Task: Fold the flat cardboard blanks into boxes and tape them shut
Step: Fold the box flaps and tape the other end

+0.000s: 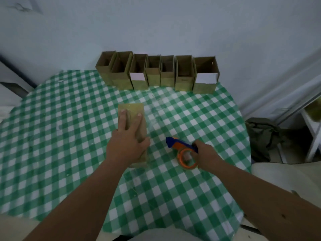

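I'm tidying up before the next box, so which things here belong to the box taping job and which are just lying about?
Job:
cardboard box under the left hand
tape dispenser in the right hand
row of open boxes by the wall

Lying about:
dark bag on the floor
white shelf

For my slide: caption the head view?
Left hand presses box; right hand grips tape dispenser.

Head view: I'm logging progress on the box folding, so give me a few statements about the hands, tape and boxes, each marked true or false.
1. The left hand lies flat on a cardboard box. True.
2. The right hand holds scissors. False: it grips a tape dispenser.
3. Seven open boxes stand in a row by the wall. True.
4. The tablecloth is red-checked. False: green and white.
5. The dispenser is touching the box under the left hand. False: they are apart.
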